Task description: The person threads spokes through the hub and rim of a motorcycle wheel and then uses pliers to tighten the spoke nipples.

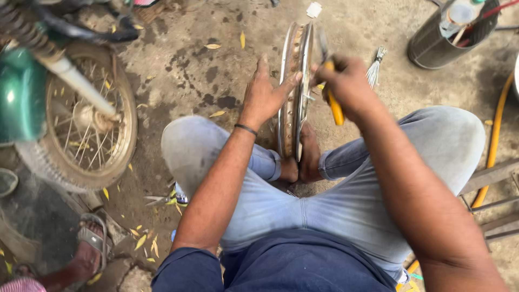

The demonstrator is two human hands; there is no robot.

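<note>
Wheel rim (294, 92) upright between bare feet (303, 162), steadied by flat, spread left hand (265, 94); right hand (346, 84) closed around yellow-handled tool (335, 108) just beside rim; spoke bundle (374, 67) nearby.

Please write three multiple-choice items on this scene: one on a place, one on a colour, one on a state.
1. Where does the wheel rim stand?
A. on a bench
B. upright between the person's feet
C. flat on the lap

2. What colour is the handle of the tool in the right hand?
A. yellow
B. red
C. black

3. How is the left hand?
A. closed in a fist away from the rim
B. resting on the knee
C. open, pressed against the rim

Answers: 1 B, the rim stands on edge between the bare feet. 2 A, a yellow handle shows below the fist. 3 C, palm and thumb lie on the rim's side.
</note>
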